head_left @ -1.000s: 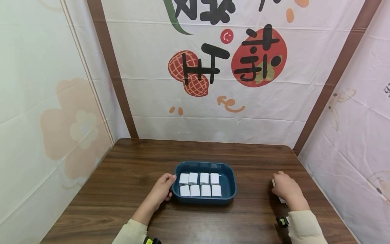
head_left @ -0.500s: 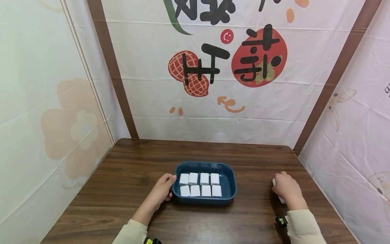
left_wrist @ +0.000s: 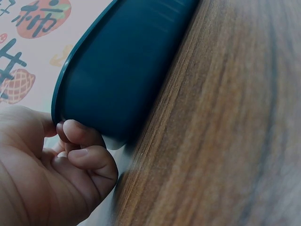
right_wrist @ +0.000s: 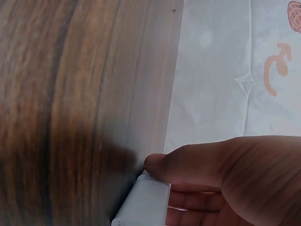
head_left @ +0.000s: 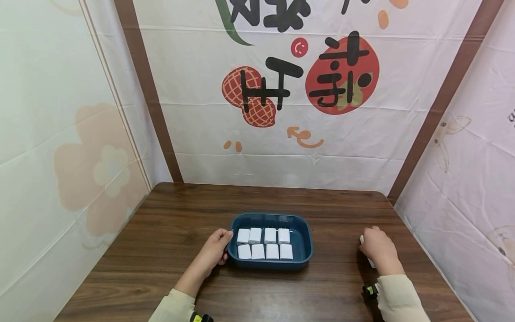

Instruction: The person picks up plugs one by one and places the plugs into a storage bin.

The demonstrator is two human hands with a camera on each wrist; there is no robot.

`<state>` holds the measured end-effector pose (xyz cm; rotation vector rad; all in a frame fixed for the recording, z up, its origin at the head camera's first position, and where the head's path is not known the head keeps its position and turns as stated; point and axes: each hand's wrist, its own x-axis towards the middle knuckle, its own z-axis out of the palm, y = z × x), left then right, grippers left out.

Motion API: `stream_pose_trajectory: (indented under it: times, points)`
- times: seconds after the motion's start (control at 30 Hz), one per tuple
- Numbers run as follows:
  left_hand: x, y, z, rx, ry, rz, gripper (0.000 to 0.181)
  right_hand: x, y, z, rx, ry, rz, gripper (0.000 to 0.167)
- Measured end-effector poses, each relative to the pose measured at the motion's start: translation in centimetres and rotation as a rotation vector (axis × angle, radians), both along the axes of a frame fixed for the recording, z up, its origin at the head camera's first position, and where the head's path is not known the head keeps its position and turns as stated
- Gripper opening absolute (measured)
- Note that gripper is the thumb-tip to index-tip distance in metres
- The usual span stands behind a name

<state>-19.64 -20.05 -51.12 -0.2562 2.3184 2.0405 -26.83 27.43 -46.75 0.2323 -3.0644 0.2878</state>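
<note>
A dark blue tray point(head_left: 301, 264) stands mid-table with several small white blocks point(head_left: 270, 235) in two rows. At its left end my left hand point(head_left: 215, 250) grips the rim, thumb on top. In the left wrist view the fingers of the left hand point(left_wrist: 56, 174) curl under the rim against the outer wall of the tray point(left_wrist: 117, 70). My right hand point(head_left: 379, 249) is down at the table's right side, over a white block mostly hidden beneath it. In the right wrist view, the thumb and fingers of the right hand point(right_wrist: 211, 179) hold this smooth white block point(right_wrist: 146, 202) at the tabletop.
The brown wood-grain table point(head_left: 193, 201) extends around the tray, with bare wood between tray and right hand. A printed white curtain point(head_left: 193, 134) hangs behind it, and similar sheets close off both sides. Dark straps with yellow marks sit at both wrists.
My right hand and wrist have shifted very slightly left, still at the white block. The left hand, tray and blocks in it stay in place.
</note>
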Motion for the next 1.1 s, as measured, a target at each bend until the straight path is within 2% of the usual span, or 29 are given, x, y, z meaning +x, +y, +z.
stream_pose_trajectory:
  times: [0.27,0.63,0.93,1.1]
  points:
    - [0.01,-0.02,0.15,-0.005,-0.003,-0.005,0.035,-0.05,0.43,0.17,-0.013,-0.051,0.004,0.019]
    - [-0.02,-0.01,-0.02,-0.002,-0.007,0.002,0.033,-0.1,0.35,0.03,-0.01,-0.013,0.038,0.015]
    - [0.05,0.05,0.2,-0.015,-0.005,0.003,0.034,-0.34,0.19,-0.05,-0.001,-0.056,0.027,0.029]
    - [0.06,0.04,0.24,-0.017,-0.005,-0.002,0.034,-0.38,0.09,0.09,-0.004,-0.051,0.033,0.034]
